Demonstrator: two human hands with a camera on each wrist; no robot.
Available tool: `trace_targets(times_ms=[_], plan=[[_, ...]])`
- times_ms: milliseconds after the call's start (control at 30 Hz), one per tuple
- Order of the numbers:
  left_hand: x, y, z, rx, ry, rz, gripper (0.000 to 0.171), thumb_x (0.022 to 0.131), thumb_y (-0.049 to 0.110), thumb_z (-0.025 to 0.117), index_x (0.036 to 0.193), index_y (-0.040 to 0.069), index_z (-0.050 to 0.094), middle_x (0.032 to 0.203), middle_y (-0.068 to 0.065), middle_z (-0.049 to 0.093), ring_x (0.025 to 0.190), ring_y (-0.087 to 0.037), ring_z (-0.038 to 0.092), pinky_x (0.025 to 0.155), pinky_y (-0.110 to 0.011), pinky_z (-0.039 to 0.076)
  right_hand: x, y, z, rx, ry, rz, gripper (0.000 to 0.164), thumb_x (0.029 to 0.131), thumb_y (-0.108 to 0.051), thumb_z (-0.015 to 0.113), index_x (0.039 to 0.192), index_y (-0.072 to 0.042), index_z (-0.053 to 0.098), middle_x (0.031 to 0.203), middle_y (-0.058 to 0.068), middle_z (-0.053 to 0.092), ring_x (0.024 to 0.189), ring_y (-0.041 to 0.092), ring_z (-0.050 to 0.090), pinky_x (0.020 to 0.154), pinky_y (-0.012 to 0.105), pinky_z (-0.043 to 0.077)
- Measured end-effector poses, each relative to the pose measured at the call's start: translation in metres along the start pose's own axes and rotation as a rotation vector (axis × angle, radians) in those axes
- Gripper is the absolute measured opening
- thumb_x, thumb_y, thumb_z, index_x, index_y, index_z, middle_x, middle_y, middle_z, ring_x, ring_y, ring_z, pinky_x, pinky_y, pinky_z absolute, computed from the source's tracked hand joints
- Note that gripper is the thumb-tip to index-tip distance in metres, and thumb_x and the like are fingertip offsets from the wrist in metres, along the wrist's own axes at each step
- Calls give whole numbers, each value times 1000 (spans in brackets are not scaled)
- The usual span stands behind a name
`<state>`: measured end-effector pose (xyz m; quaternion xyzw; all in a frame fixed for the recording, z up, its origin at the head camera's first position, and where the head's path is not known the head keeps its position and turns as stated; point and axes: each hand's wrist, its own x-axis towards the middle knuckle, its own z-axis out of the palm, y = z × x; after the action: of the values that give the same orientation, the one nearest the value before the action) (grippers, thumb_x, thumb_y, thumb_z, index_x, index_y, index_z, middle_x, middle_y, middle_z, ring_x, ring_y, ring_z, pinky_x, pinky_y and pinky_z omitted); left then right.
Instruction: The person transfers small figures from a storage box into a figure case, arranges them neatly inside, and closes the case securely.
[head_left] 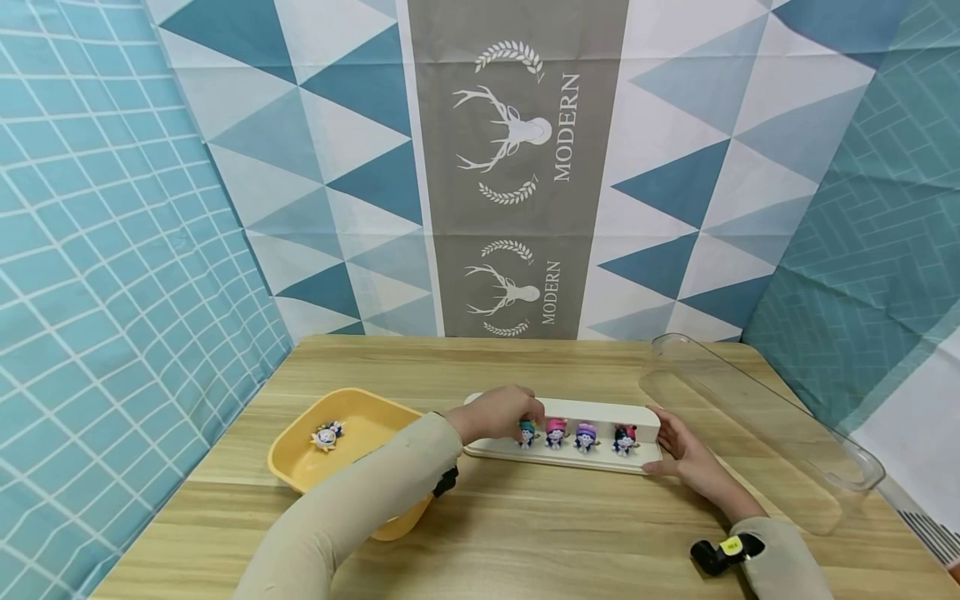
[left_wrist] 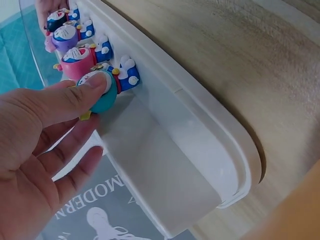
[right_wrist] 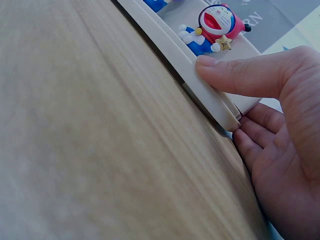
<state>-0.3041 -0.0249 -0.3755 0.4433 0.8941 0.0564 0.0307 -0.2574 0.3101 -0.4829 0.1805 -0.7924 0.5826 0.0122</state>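
My left hand (head_left: 498,414) pinches a small cat-like figurine with a teal hat (left_wrist: 102,100) between thumb and fingers. Its blue-and-white feet touch or hover close to the ledge of a long white display stand (head_left: 600,410); I cannot tell which. Beside it on the stand, in a row, sit a pink-hatted figurine (head_left: 556,431), a purple-hatted figurine (head_left: 586,436) and a figurine with a black-and-red hat (head_left: 624,438). With thumb on the front edge and fingers round the end, my right hand (head_left: 690,458) holds the stand's right end.
Left of the stand, a yellow tub (head_left: 360,400) holds one more figurine (head_left: 327,436); my left forearm partly covers the tub. A long transparent cover (head_left: 757,425) lies on the wooden table (head_left: 555,533) at the right. Patterned cloth hangs behind.
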Motion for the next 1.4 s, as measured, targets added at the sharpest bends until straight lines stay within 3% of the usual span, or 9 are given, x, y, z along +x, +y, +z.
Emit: trace_targets(times_ms=[200,533,700,1067,1400], plan=[[1,3,-1,134,-12,-15,28,81,6,82,105,19,77,96,3,64,85,-9,60,78,-24,52,0,-1,1,4,3,2,98,75,6,80,152,9,19,150,36,28,118,-19,35,98,4,28],[2,7,-1,342,30,31,27,85,7,78,105,24,77,100,3,67,94,-13,62,75,-30,52,0,-1,1,6,6,-4,98,75,7,80,152,10,19,149,37,29,117,-19,36,98,4,28],[2,6,0,395,27,33,28,85,9,78,107,25,75,102,4,67,96,-14,61,74,-32,49,0,0,1,0,7,-14,97,75,7,80,151,10,20,149,37,29,117,-19,36,98,4,28],[-3,4,-13,299,21,10,35,82,15,80,116,20,71,110,2,68,104,-18,63,86,-40,53,0,-2,0,-4,7,0,98,76,5,80,153,8,18,150,37,29,117,-20,35,97,3,28],[-18,-8,-34,166,82,41,40,82,15,82,119,10,68,109,-5,68,98,-20,65,85,-34,53,0,-1,1,5,-1,-31,97,76,6,79,151,10,19,150,38,27,118,-19,36,98,4,29]])
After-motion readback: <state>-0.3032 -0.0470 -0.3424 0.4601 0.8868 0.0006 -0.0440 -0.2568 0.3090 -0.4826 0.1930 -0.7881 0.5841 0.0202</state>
